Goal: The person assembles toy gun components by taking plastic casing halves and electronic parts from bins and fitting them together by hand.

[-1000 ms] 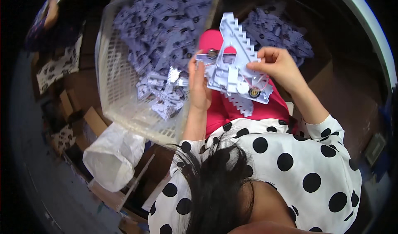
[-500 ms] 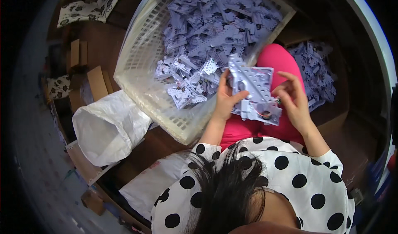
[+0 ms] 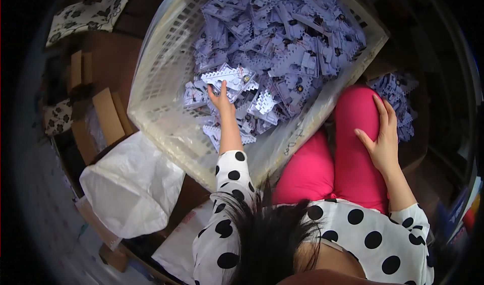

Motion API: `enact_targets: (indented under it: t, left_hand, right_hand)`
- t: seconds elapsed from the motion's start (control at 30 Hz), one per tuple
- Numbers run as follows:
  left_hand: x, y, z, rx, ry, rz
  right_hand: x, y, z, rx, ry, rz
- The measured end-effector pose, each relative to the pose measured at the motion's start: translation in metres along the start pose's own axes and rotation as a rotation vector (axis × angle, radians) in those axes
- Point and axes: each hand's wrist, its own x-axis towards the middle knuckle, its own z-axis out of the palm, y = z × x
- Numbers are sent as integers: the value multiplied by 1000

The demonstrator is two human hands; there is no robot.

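Observation:
My left hand (image 3: 222, 102) reaches into a large white plastic basket (image 3: 174, 156), fingers apart at the near edge of a pale plastic piece (image 3: 229, 77) with a toothed edge and a small round part. The fingers seem to touch this piece, but no grip around it shows. Many similar toothed plastic pieces (image 3: 282, 48), some with thin wires, fill the basket in a heap. Over on the right, my right hand (image 3: 384, 133) rests on my pink-clad knee (image 3: 355, 113), thumb and fingers spread, holding nothing.
More toothed pieces (image 3: 396, 86) lie in a box beyond my right knee. An opened white sack (image 3: 128, 189) stands left of the basket. Cardboard boxes (image 3: 107, 114) and a flower-patterned cloth (image 3: 91, 13) lie farther left.
Both hands have left the plastic assembly that was over my lap. My left hand has moved forward and left into the basket; my right hand has come down on my knee. The view has shifted.

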Motion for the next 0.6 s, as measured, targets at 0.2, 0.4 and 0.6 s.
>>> enact_targets:
  t: [0.2, 0.4, 0.6]
  left_hand:
    - [52, -66, 39, 92, 100, -83]
    - [90, -78, 22, 1031, -90, 106]
    - [119, -45, -9, 1038, -100, -291]
  right_hand:
    - [10, -4, -6, 7, 1, 87]
    - [16, -1, -1, 4, -22, 116]
    - [10, 14, -9, 83, 4, 70]
